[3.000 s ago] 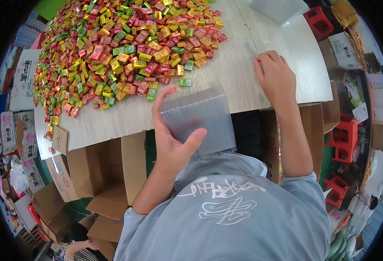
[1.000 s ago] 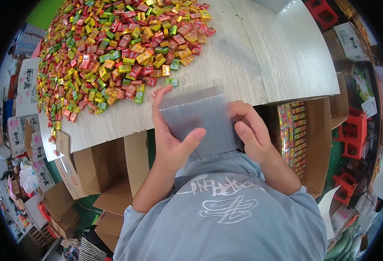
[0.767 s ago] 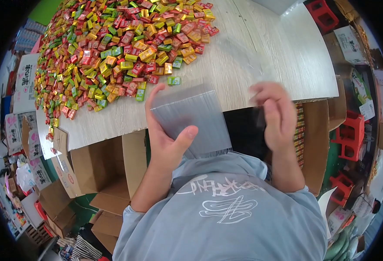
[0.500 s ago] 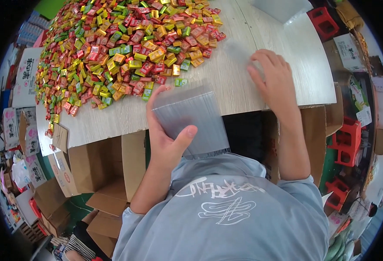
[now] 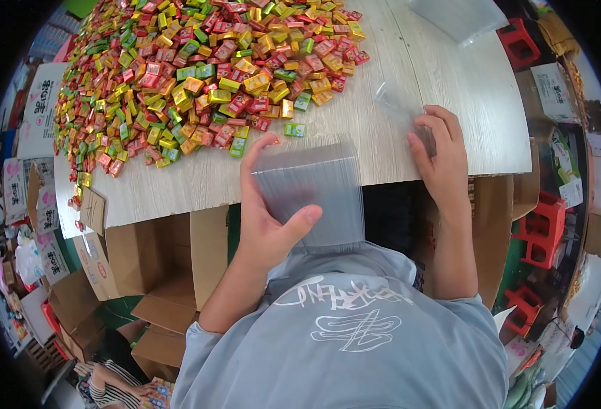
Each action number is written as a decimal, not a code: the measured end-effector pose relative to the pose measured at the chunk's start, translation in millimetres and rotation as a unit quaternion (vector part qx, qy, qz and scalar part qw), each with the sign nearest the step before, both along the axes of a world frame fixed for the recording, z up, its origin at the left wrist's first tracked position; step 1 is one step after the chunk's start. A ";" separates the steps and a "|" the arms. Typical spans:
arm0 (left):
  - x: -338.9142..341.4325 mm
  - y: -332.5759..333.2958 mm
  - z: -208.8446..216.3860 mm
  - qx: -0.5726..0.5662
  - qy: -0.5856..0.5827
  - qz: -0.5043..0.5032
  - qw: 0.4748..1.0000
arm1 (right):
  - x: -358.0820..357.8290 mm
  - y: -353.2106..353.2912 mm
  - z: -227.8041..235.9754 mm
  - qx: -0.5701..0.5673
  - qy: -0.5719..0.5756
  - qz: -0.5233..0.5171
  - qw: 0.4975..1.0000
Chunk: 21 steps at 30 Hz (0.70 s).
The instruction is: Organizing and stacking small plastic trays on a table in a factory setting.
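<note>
A thick stack of thin, clear plastic pieces (image 5: 314,180), flat and rectangular, rests in my left hand (image 5: 266,228) at the table's near edge. The thumb lies over its top face and the fingers go round its far left side. My right hand (image 5: 445,157) is to the right of the stack, over the table, with its fingers curled in. Between thumb and fingers it pinches one clear plastic piece (image 5: 397,105), which sticks out to the upper left. Just beyond the stack, a single green wrapped candy (image 5: 294,129) lies apart from the heap.
A big heap of red, yellow and green wrapped candies (image 5: 198,82) covers the table's far left. Another clear plastic stack (image 5: 460,20) lies at the far right. Open cardboard boxes (image 5: 152,259) stand below the table; red stools (image 5: 542,228) are at the right. Another person's arm (image 5: 113,385) shows lower left.
My right hand has come a little nearer and to the right with the clear piece, which is less blurred now. My left hand still holds the stack, shifted slightly right in view.
</note>
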State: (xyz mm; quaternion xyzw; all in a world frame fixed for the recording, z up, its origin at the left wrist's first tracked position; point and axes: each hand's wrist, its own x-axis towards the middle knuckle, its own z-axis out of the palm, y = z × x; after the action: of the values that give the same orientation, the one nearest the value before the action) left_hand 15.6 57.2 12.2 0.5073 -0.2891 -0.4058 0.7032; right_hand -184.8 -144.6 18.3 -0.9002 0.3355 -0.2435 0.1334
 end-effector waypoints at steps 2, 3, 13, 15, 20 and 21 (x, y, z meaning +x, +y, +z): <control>-0.2 -0.7 -0.8 0.001 -0.015 0.002 1.000 | 0.4 2.2 -1.1 -0.017 -0.003 -0.013 1.000; -0.4 -0.8 -0.9 0.003 -0.013 0.000 1.000 | 0.6 2.8 -1.7 -0.029 0.002 -0.025 0.999; -5.6 -0.4 1.7 0.017 -0.015 0.008 1.000 | 1.0 6.5 0.9 -0.014 0.050 -0.061 0.997; -6.9 -1.5 3.3 0.019 -0.019 0.008 1.000 | 2.8 4.6 0.9 -0.041 0.039 -0.032 0.998; -8.6 -4.6 6.1 0.018 -0.025 0.018 0.999 | 1.3 1.6 4.1 -0.057 0.057 0.018 0.997; -7.9 -5.4 6.9 0.017 -0.032 0.023 0.999 | 0.2 2.6 5.8 -0.053 0.062 0.032 0.996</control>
State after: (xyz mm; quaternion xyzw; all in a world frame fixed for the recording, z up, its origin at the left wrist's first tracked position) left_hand 7.6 51.8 19.1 0.5381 -0.2926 -0.3784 0.6940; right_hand -184.6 -141.9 24.1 -0.9297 0.3006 -0.2002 0.0718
